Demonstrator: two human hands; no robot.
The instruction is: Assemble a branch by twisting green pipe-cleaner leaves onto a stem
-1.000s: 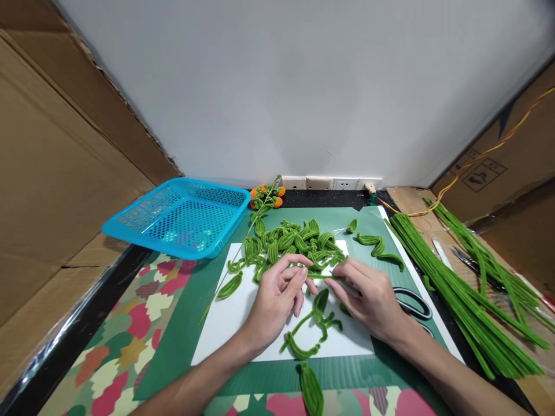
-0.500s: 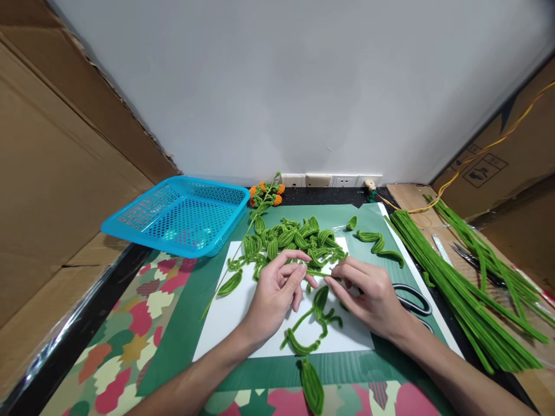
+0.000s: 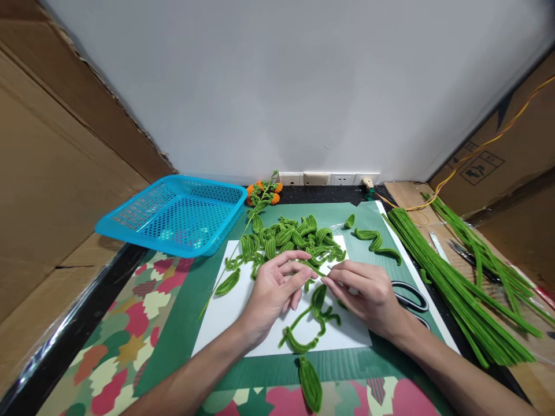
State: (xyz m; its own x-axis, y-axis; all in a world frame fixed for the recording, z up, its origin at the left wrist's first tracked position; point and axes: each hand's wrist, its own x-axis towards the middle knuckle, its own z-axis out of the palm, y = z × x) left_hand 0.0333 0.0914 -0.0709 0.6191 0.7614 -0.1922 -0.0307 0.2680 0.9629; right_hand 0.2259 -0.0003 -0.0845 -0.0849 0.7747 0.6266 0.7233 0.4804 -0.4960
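A short green pipe cleaner (image 3: 315,269) spans the gap between my two hands. My right hand (image 3: 366,289) pinches its right end between thumb and fingertips. The fingers of my left hand (image 3: 281,286) are curled around the other end, with the thumb against it; part of that grip is hidden. Behind the hands lies a heap of green pipe-cleaner leaves (image 3: 284,237). Below them, a leaf with curled stems (image 3: 318,300) rests on the white sheet (image 3: 255,346), and a single larger leaf (image 3: 310,384) sits closer to me.
A blue perforated basket (image 3: 173,245) stands at back left beside orange flowers (image 3: 274,199). To the right are black-handled scissors (image 3: 411,296), a bundle of green pipe cleaners (image 3: 459,294) and pliers (image 3: 466,254). Sockets (image 3: 318,179) line the wall, and cardboard flanks both sides.
My left thumb and fingertips have shifted slightly right, nearer my right hand. The pipe cleaner now slants down to the right. The whole view has moved a little.
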